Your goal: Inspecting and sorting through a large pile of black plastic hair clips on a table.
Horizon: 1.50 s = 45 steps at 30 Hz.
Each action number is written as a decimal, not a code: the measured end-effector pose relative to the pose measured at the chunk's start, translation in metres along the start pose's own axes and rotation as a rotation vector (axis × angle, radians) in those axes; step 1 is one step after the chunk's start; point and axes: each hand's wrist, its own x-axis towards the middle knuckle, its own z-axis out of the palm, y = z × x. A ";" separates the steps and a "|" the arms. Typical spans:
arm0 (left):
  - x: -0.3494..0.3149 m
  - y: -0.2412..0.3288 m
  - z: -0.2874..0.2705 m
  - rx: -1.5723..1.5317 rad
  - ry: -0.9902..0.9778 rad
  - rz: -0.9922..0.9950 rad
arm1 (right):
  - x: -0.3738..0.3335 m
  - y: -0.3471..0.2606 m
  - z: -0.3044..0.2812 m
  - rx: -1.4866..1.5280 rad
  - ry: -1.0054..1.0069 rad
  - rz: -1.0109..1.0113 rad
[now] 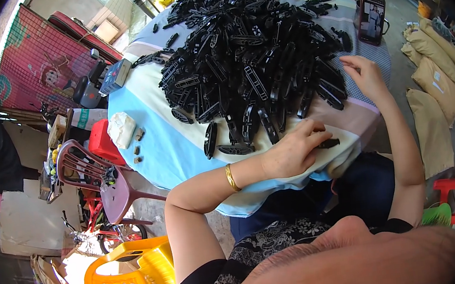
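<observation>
A large heap of long, narrow black plastic parts [251, 55] covers the middle and far side of the cloth-covered table [150, 131]. My left hand [295, 148] rests low over the near edge, its fingers bent and closed around a small black plastic part [328, 143] that shows at the fingertips. A gold bangle [231, 177] circles that wrist. My right hand [366, 75] is raised beside the right flank of the heap, fingers apart and pointing toward the parts. Nothing shows between them.
A phone [371, 18] stands upright at the table's right side. On the left lie a white bundle [122, 130] and a small box [115, 76]. Around the table are a purple chair [118, 196], a yellow chair [127, 271], a red stool [452, 195] and brown sacks [437, 81].
</observation>
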 end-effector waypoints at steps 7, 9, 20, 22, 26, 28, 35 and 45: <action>0.019 -0.016 -0.007 0.670 0.285 -0.013 | 0.009 0.023 0.013 -0.314 -0.105 -0.019; 0.019 -0.028 -0.005 0.779 0.215 -0.126 | 0.009 0.020 0.015 -0.367 -0.084 -0.004; 0.010 -0.028 0.001 0.802 0.242 -0.219 | -0.018 -0.059 0.009 0.491 -0.135 0.055; 0.010 -0.025 0.000 0.787 0.240 -0.214 | -0.025 -0.069 0.011 0.515 -0.186 -0.001; 0.007 -0.020 -0.011 0.554 0.338 -0.048 | -0.033 -0.089 0.016 0.411 -0.174 -0.249; 0.009 -0.006 -0.020 0.255 0.361 -0.149 | -0.035 -0.093 0.018 0.413 -0.181 -0.281; 0.006 -0.021 -0.022 -0.765 0.416 -0.380 | -0.038 -0.101 0.023 0.188 0.032 -0.511; 0.006 -0.017 -0.022 -0.772 0.426 -0.421 | -0.034 -0.111 0.029 -0.001 0.117 -0.685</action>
